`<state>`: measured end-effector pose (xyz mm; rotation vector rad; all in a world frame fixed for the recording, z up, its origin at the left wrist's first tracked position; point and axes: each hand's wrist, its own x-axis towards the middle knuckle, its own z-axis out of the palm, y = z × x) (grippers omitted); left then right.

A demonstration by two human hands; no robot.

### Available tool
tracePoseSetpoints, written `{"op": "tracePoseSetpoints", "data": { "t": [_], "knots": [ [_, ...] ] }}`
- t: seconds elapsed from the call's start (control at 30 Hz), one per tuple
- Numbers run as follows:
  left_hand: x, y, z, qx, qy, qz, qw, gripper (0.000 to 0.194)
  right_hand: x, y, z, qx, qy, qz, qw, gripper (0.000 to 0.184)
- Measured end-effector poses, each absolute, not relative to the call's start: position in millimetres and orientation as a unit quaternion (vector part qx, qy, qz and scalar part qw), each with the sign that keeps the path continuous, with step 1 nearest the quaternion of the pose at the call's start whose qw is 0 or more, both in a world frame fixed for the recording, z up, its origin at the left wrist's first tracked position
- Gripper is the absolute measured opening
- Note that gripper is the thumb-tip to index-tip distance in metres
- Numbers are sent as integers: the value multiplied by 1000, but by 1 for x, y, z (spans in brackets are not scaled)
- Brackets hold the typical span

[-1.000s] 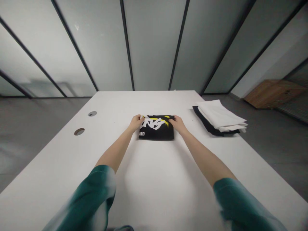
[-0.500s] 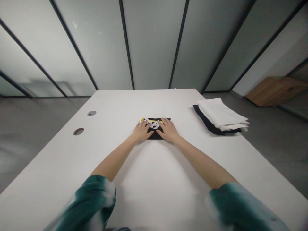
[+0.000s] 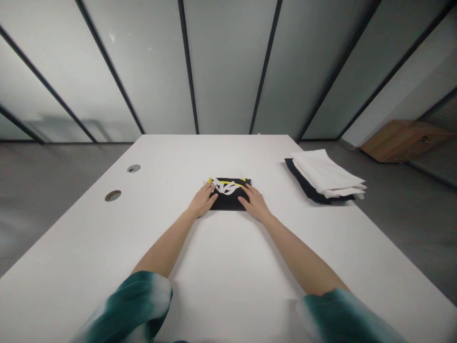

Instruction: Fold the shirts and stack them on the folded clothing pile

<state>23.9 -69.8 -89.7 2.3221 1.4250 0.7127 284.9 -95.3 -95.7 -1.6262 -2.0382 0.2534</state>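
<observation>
A folded black cloth piece (image 3: 228,203), which looks like a garment with a white and yellow print, lies flat on the white table (image 3: 228,267). My left hand (image 3: 203,200) rests at its left edge, fingers stretched over the cloth and the thumb on its near part. On the other side, my right hand (image 3: 255,202) touches the right edge with its fingers spread. Both hands are open and grip nothing. Fingertips cover small parts of the print at either side.
Toward the right edge of the table lies a stack of folded white cloth (image 3: 326,171) on top of black cloth (image 3: 303,181). Two round holes (image 3: 113,196) pierce the tabletop at the left. A frosted glass partition (image 3: 228,66) stands behind the table.
My hands have moved apart, toward the cloth's left and right edges, uncovering more of the print and the black near part. The cloth stays in about the same place.
</observation>
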Motion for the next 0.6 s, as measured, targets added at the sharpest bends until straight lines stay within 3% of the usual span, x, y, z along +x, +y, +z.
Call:
{"op": "tracePoseSetpoints", "data": {
  "t": [0.13, 0.27, 0.43, 0.6],
  "knots": [
    [16, -64, -91, 736, 540, 370, 170, 40, 300, -90, -91, -674, -660, 87, 320, 39],
    [13, -61, -89, 672, 579, 409, 215, 36, 301, -90, -82, -740, -607, 111, 265, 37],
    [13, -63, -84, 644, 588, 424, 247, 32, 287, -97, -73, -760, -624, 56, 173, 47],
    [14, -64, -82, 638, 593, 421, 253, 32, 282, -102, -72, -749, -644, 47, 147, 55]
  ]
}}
